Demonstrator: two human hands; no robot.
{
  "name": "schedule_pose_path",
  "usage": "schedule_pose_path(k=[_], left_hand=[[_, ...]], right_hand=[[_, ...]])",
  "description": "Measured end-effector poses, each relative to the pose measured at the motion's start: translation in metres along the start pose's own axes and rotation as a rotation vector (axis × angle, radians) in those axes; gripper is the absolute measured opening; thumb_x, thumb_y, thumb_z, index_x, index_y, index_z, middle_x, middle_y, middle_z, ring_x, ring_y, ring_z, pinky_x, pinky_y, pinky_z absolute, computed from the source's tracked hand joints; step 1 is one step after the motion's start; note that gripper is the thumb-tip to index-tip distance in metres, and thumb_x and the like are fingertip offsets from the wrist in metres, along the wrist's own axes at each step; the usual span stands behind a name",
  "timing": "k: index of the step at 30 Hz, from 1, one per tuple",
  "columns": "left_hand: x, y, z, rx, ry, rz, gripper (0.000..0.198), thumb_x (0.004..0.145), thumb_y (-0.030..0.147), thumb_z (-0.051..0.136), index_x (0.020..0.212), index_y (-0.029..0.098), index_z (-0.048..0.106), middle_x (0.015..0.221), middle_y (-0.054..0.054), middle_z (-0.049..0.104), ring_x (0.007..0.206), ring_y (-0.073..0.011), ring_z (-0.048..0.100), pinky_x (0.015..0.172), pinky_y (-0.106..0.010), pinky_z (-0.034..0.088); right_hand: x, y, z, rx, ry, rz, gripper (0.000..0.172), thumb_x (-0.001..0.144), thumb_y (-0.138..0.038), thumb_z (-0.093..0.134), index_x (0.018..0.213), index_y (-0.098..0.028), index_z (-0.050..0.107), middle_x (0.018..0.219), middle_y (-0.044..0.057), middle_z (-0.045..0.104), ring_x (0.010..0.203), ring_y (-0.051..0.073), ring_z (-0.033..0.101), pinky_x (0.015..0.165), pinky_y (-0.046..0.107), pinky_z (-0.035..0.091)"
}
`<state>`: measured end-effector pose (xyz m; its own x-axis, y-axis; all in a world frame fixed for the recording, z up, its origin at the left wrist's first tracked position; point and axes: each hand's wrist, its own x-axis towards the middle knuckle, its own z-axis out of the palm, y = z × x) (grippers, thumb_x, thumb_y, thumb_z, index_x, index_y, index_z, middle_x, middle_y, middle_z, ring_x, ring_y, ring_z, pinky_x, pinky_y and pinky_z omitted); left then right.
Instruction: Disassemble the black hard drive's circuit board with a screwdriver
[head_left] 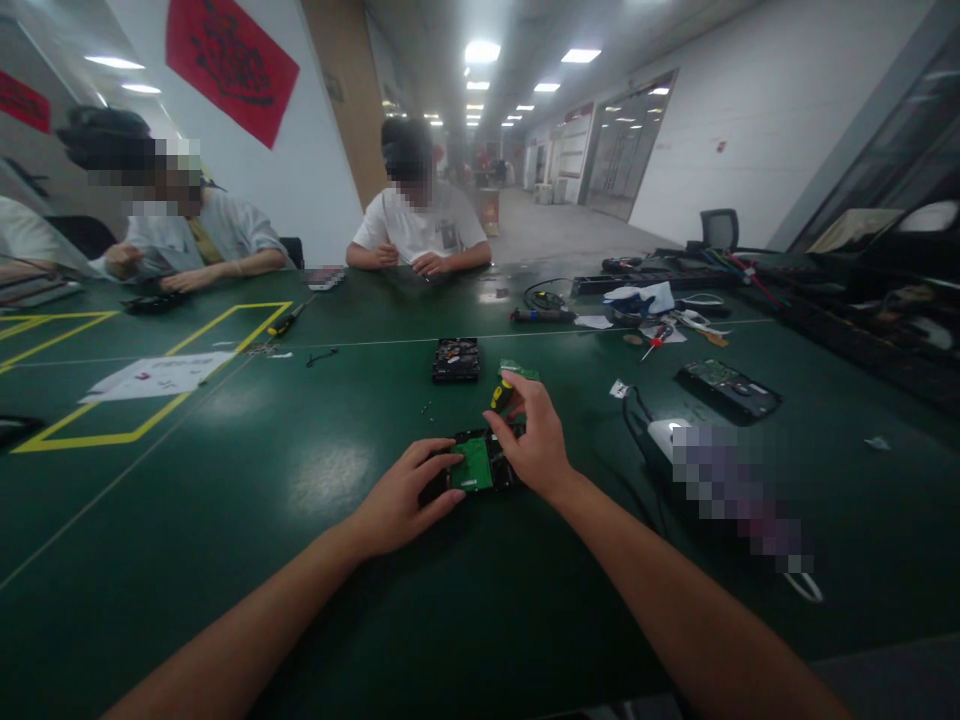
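A hard drive lies on the table in front of me, its green circuit board facing up. My left hand grips the drive's left end, with fingertips resting on the board and the thumb at the near edge. A yellow and black screwdriver is pinched between the thumb and fingers of my right hand, over the drive's right part. The screwdriver's tip is hidden. Just beyond my right fingers lies a loose green circuit board, partly covered. Several tiny screws are scattered left of it.
Another hard drive lies farther back, and one more to the right. A cabled, partly blurred device lies right of my arm. Papers and a second screwdriver are at left. Co-workers sit across the green table.
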<state>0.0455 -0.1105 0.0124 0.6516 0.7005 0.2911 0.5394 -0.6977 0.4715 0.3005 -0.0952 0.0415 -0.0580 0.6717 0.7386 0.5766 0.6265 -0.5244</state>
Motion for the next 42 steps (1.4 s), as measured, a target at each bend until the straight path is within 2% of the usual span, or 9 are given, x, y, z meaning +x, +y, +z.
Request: schedule_pose_path(k=[8, 12, 20, 24, 29, 33, 39, 42], left_hand=[[-0.0004, 0.0004, -0.0002, 0.008, 0.022, -0.009, 0.049, 0.099, 0.044, 0.061, 0.145, 0.028, 0.055, 0.151, -0.012, 0.052, 0.138, -0.0311, 0.053, 0.113, -0.054, 0.05], [-0.0003, -0.001, 0.0015, 0.01, 0.022, 0.0, 0.051, 0.099, 0.045, 0.062, 0.147, 0.028, 0.053, 0.151, -0.012, 0.051, 0.138, -0.0324, 0.052, 0.113, -0.056, 0.05], [-0.0004, 0.0012, -0.0002, -0.006, 0.001, -0.009, 0.057, 0.097, 0.046, 0.066, 0.149, 0.028, 0.05, 0.153, -0.014, 0.048, 0.139, -0.0328, 0.05, 0.114, -0.057, 0.049], [-0.0004, 0.0028, -0.0029, -0.021, 0.009, 0.007, 0.057, 0.096, 0.045, 0.066, 0.149, 0.028, 0.05, 0.152, -0.014, 0.049, 0.139, -0.033, 0.051, 0.114, -0.056, 0.049], [-0.0003, 0.001, -0.0033, -0.037, 0.025, 0.005, 0.057, 0.097, 0.047, 0.066, 0.148, 0.028, 0.05, 0.151, -0.014, 0.049, 0.14, -0.0331, 0.05, 0.115, -0.057, 0.048], [-0.0001, 0.0017, -0.0038, -0.039, 0.016, 0.013, 0.057, 0.096, 0.046, 0.066, 0.148, 0.027, 0.05, 0.151, -0.014, 0.049, 0.139, -0.0318, 0.05, 0.116, -0.055, 0.048], [-0.0003, 0.0047, -0.0069, -0.047, 0.023, 0.007, 0.059, 0.094, 0.045, 0.069, 0.147, 0.027, 0.051, 0.15, -0.014, 0.049, 0.139, -0.0325, 0.05, 0.115, -0.055, 0.049], [-0.0003, 0.0029, -0.0042, -0.045, 0.019, 0.005, 0.059, 0.094, 0.045, 0.069, 0.147, 0.027, 0.051, 0.15, -0.014, 0.049, 0.139, -0.0321, 0.05, 0.115, -0.055, 0.049]], right_hand=[[0.0002, 0.0001, -0.0034, 0.018, -0.005, 0.001, 0.064, 0.098, -0.025, 0.062, 0.156, -0.036, 0.037, 0.126, 0.01, 0.058, 0.098, 0.024, 0.065, 0.09, 0.048, 0.063], [-0.0014, -0.0031, -0.0022, 0.003, -0.039, -0.005, 0.068, 0.1, -0.024, 0.057, 0.161, -0.038, 0.031, 0.133, 0.01, 0.058, 0.106, 0.025, 0.065, 0.094, 0.048, 0.062], [-0.0046, -0.0016, 0.0038, 0.027, -0.059, -0.01, 0.068, 0.1, -0.02, 0.054, 0.162, -0.033, 0.029, 0.145, 0.012, 0.056, 0.117, 0.027, 0.066, 0.101, 0.05, 0.06], [-0.0046, 0.0012, 0.0041, 0.016, -0.044, 0.004, 0.066, 0.1, -0.022, 0.056, 0.16, -0.033, 0.032, 0.143, 0.012, 0.058, 0.116, 0.027, 0.068, 0.1, 0.051, 0.061], [-0.0046, 0.0041, 0.0032, 0.018, -0.032, -0.003, 0.067, 0.098, -0.029, 0.064, 0.159, -0.033, 0.036, 0.14, 0.012, 0.059, 0.11, 0.028, 0.069, 0.092, 0.051, 0.064], [-0.004, 0.0039, 0.0034, 0.012, -0.02, -0.01, 0.063, 0.098, -0.027, 0.064, 0.157, -0.033, 0.04, 0.137, 0.012, 0.06, 0.106, 0.028, 0.069, 0.093, 0.052, 0.063], [-0.0043, 0.0017, 0.0046, 0.036, -0.031, 0.024, 0.068, 0.1, -0.024, 0.06, 0.161, -0.033, 0.032, 0.133, 0.012, 0.064, 0.104, 0.027, 0.073, 0.098, 0.055, 0.061], [-0.0053, 0.0029, 0.0055, 0.062, -0.037, 0.033, 0.07, 0.1, -0.023, 0.059, 0.162, -0.033, 0.029, 0.138, 0.012, 0.063, 0.106, 0.027, 0.074, 0.1, 0.055, 0.06]])
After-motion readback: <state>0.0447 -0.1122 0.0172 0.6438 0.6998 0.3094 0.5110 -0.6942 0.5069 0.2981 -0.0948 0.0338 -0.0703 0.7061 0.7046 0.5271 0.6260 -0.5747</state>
